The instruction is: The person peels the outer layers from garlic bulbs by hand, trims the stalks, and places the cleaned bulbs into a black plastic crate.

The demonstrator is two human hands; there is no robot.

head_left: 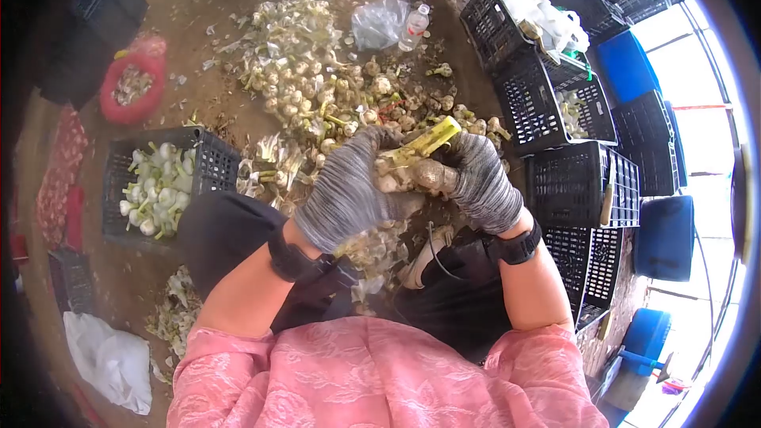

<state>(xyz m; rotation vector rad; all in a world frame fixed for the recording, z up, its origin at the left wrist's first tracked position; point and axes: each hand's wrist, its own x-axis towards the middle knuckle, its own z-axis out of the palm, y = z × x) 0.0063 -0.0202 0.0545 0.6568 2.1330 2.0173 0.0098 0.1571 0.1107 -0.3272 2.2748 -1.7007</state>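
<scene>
A garlic bulb with a thick yellow-green stalk (428,141) is held up in front of the body, the stalk pointing up and to the right. My left hand (349,182), in a grey striped glove, is closed around the left side of the bulb. From the right, my right hand (479,182), gloved alike, has its fingers wrapped against the bulb and the stalk's base. Both hands hide part of the bulb. Beyond them a large heap of garlic (305,95) with roots and loose skins lies on the ground.
At the left stands a black crate (218,160) with peeled white bulbs, near a red mesh bag (119,107). Black crates (519,99) line the right side. A plastic bottle (414,28) and a clear bag (379,24) lie behind the heap.
</scene>
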